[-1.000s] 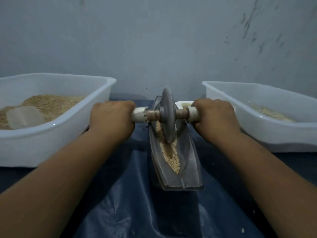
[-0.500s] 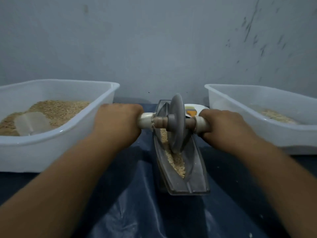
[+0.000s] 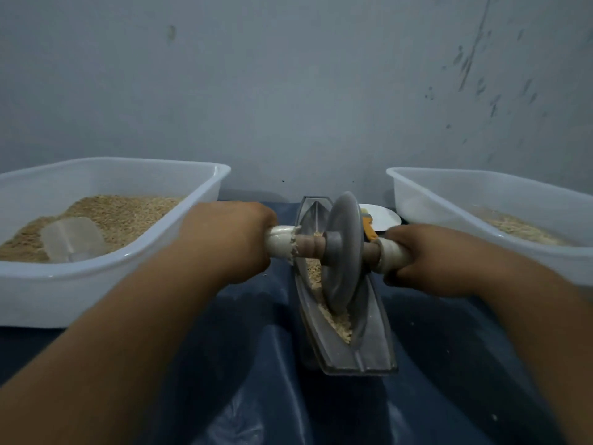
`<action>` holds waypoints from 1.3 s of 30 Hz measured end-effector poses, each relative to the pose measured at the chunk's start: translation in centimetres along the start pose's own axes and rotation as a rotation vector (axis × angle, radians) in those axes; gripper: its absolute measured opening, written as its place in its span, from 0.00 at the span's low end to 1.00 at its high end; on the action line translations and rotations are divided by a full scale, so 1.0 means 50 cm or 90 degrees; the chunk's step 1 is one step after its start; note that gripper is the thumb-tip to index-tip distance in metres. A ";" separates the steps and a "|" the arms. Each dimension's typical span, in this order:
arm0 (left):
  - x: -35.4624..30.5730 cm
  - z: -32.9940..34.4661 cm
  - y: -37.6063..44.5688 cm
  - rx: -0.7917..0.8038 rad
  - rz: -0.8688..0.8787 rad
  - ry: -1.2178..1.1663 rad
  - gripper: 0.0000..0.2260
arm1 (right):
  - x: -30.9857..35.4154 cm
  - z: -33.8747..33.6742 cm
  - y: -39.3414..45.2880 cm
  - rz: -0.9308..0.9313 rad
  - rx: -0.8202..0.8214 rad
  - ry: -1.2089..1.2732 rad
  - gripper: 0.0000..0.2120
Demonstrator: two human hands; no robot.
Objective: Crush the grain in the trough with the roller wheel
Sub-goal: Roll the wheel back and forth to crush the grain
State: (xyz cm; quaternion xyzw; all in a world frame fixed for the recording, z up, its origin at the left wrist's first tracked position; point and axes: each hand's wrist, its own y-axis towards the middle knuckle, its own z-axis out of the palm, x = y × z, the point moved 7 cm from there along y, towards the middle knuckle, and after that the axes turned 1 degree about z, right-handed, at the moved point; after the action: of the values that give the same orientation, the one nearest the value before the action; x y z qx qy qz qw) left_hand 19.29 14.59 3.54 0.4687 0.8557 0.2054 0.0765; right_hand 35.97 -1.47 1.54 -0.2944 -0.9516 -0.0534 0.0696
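A grey boat-shaped trough lies lengthwise in the middle on dark blue sheeting. Tan grain lines its groove. A grey roller wheel stands upright in the groove on the grain, around the trough's middle. Its axle sticks out on both sides with white-wrapped handles. My left hand is closed on the left handle. The right handle is gripped by my right hand. The wheel hides the grain beneath it.
A white tub on the left holds grain and a clear scoop. Another white tub on the right holds a thin layer of grain. A white dish with an orange object sits behind the trough. A grey wall stands close behind.
The wheel has rolled toward me along the trough, from near its far end to about its middle, with both hands coming along on the handles.
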 end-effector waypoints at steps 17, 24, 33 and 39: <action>0.002 0.000 -0.004 0.079 0.001 -0.028 0.08 | 0.000 -0.009 -0.012 -0.010 0.040 -0.024 0.11; 0.019 0.028 0.003 -0.092 -0.033 0.036 0.04 | 0.017 -0.011 0.024 -0.036 -0.281 -0.144 0.12; 0.025 0.013 0.003 0.078 -0.017 -0.048 0.09 | -0.012 -0.009 -0.002 -0.016 0.022 0.020 0.10; 0.038 0.045 0.004 0.013 -0.075 -0.033 0.09 | 0.035 -0.025 0.012 -0.057 -0.326 -0.180 0.08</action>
State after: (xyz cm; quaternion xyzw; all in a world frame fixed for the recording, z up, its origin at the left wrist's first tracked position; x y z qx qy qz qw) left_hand 19.11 16.92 1.68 0.4231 0.8818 0.1796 0.1058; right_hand 34.99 -0.18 3.08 -0.2645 -0.9197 -0.2530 -0.1424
